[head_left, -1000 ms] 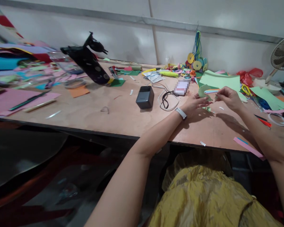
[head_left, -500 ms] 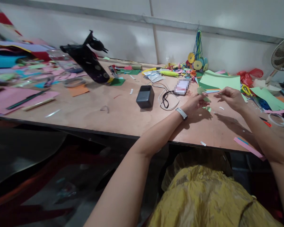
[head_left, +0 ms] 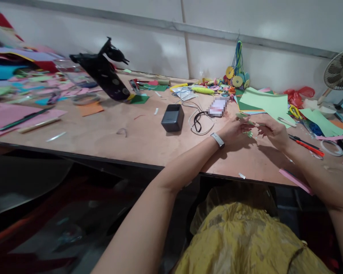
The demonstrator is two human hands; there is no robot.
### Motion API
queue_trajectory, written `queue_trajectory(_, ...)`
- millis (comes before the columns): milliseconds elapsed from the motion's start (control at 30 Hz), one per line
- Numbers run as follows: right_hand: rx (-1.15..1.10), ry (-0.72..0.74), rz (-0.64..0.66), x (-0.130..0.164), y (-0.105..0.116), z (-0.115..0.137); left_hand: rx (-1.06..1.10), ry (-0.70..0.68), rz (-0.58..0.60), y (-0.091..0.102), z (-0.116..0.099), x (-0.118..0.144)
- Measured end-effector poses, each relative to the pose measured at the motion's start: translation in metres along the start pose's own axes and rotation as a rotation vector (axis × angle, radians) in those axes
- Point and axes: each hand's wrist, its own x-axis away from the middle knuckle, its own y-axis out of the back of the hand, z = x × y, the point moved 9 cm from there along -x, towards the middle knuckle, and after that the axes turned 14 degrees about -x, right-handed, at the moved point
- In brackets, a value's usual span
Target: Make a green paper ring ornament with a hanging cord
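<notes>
Both hands dropped closer to the worktop (head_left: 148,140) since a second ago. Left hand (head_left: 234,129) and right hand (head_left: 271,131) pinch a small green paper piece (head_left: 246,121) between fingertips, just above the surface. Probably a folded strip; blurry. Light, floppy, creases easily: grip edges, not the middle.

Both forearms extend forward and converge. The left hand (head_left: 234,129) is lowered, palm turned inward, fingers curled with fingertips pinched together; a band sits on its wrist. The right hand (head_left: 273,131) is close beside it, fingers bent toward the left hand's fingertips.
</notes>
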Motion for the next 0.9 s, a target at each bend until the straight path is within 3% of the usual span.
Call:
queue_trajectory(133, 0.115, 0.098, -0.002, 0.001, -0.001, 0.008, 0.013, -0.014, 0.063, -0.005, 0.000, 0.003)
queue_trajectory(267, 0.279, 0.078, -0.063, 0.004, 0.002, 0.011, 0.041, -0.044, 0.057, -0.004, -0.002, 0.002)
queue_trajectory(500, 0.332, 0.167, 0.041, 0.004, -0.007, 0.033, -0.011, -0.057, 0.059, -0.003, -0.003, 0.004)
queue_trajectory(733, 0.356, 0.108, -0.038, 0.005, -0.001, 0.023, -0.042, -0.094, 0.074, -0.006, -0.005, 0.005)
queue_trajectory(900, 0.369, 0.125, -0.016, 0.007, -0.004, 0.020, -0.056, -0.100, 0.106, -0.009, -0.007, 0.006)
